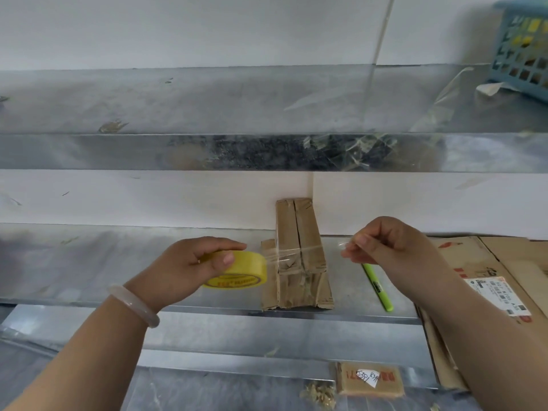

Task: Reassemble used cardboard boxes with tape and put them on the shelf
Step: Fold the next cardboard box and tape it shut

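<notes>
Small cardboard box [296, 223]: brown, oblong, creased, old tape scraps on its flaps; it lies on the dull galvanised metal shelf [89, 262], short end against the white wall.

Left of the box, the left hand [189, 265] grips a yellow tape roll [237, 271], thumb and fingers curled round its rim. Right of the box, the right hand [385, 244] pinches the free end of the clear tape strip [308, 249], which is stretched taut across the box top.

A green pen [378, 287] lies just right of the box, and flattened cardboard [489, 262] further right.
</notes>
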